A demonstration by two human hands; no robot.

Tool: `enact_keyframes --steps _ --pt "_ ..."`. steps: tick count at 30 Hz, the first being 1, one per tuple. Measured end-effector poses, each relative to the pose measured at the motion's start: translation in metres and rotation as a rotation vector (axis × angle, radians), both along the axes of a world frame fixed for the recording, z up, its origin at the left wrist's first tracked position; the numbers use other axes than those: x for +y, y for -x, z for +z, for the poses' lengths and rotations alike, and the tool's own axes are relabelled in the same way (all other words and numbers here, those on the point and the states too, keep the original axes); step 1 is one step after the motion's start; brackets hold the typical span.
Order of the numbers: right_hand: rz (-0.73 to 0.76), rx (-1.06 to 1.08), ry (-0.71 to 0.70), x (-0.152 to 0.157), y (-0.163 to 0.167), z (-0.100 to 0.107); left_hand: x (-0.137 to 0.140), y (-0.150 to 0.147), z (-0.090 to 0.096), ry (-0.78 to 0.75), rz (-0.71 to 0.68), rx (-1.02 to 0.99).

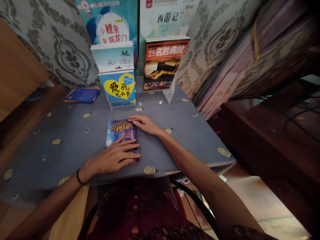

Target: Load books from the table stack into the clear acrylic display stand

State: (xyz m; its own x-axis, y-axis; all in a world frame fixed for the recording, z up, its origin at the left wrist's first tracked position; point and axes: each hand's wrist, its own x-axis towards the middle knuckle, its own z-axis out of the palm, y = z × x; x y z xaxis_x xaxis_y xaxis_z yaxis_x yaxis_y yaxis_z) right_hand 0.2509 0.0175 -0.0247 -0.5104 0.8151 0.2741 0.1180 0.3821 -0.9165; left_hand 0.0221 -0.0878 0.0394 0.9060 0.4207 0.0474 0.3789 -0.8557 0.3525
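A blue-purple book (120, 130) with gold lettering lies flat near the front of the table. Across its lower half rests my left hand (120, 154), palm down with the fingers stretched out and a dark band on the wrist. My right hand (145, 124) touches the book's far right corner, its fingers extended. Neither hand grips anything. Part of the cover is hidden under the left hand.
A grey-blue cloth with pineapples covers the table (75, 140). Behind stand a yellow-and-blue book (120, 88), a white-and-blue book (113, 59), an orange-topped book (163, 65) and taller books. A clear bookend (170, 91) stands right; flat blue booklets (83, 94) lie left.
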Motion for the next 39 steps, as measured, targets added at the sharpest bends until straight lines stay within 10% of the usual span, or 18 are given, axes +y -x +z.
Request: enact_keyframes --steps 28,33,39 --pt "-0.068 -0.209 -0.196 -0.011 0.002 0.010 -0.046 -0.008 -0.004 -0.362 0.032 0.004" --pt "-0.183 -0.506 -0.417 -0.026 0.025 0.024 -0.057 -0.010 -0.011 -0.385 0.104 -0.008" --pt "0.056 -0.625 -0.543 -0.035 0.080 0.040 -0.059 -0.007 -0.020 -0.317 0.174 -0.063"
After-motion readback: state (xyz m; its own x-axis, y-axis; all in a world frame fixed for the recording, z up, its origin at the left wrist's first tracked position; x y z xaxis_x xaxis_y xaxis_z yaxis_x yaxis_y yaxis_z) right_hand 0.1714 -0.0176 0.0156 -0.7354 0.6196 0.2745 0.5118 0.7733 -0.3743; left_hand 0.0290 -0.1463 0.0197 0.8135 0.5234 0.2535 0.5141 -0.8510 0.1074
